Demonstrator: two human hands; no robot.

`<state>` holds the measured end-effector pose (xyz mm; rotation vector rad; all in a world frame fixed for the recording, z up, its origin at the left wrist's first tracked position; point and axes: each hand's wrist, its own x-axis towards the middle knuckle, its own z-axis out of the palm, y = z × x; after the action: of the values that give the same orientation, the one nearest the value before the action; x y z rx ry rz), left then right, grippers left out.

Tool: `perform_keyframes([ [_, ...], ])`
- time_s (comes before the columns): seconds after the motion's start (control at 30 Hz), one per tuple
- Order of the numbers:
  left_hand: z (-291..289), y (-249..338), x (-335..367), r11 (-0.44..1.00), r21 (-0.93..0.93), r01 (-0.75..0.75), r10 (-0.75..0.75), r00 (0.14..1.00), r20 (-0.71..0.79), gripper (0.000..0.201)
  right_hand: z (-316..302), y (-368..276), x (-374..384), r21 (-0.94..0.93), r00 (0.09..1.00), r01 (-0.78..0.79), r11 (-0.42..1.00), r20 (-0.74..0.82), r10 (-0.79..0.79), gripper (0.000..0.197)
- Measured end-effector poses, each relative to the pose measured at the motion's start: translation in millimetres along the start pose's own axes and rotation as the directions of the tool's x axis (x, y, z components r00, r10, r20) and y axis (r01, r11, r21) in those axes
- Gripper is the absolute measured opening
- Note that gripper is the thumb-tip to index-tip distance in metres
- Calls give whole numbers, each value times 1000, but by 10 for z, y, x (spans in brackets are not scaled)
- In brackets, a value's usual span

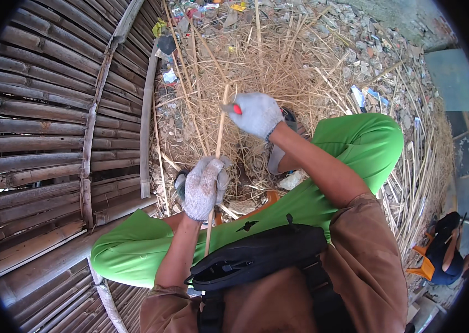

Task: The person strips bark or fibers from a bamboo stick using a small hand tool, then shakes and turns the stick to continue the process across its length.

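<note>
Left hand [204, 188] is clamping its fingers around a bamboo strip [221, 130], which is running lengthwise over the green trousers [262, 219] and out above the straw-like shavings [279, 72]. Right hand [257, 115] is clamping a red-handled knife [237, 109]; blade seems to be meeting the strip near its far end, edge angle too small to tell. Bracing firmly, angling shallow, stroking away from the left hand should be working best.
</note>
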<state>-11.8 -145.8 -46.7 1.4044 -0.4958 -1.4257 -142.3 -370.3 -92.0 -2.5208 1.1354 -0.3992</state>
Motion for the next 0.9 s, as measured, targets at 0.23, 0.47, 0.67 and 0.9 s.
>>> perform_keyframes([
  [0.23, 120, 30, -57, 997, 40, -72, 73, 997, -11, 33, -170, 181, 118, 7, 990, -138, 990, -37, 138, 38],
  [0.47, -19, -8, 2, 993, -10, -117, 117, 992, 35, 31, -10, 92, 55, 111, 975, -220, 969, -10, 223, 42],
  [0.67, -46, -49, 53, 995, 7, -98, 98, 995, 5, 31, -55, -257, -183, 58, 982, 150, 987, 103, -155, 36],
  [0.9, 19, 0, -5, 998, 23, -63, 64, 998, -21, 32, -33, -169, -64, -7, 998, 39, 999, 46, -39, 35],
])
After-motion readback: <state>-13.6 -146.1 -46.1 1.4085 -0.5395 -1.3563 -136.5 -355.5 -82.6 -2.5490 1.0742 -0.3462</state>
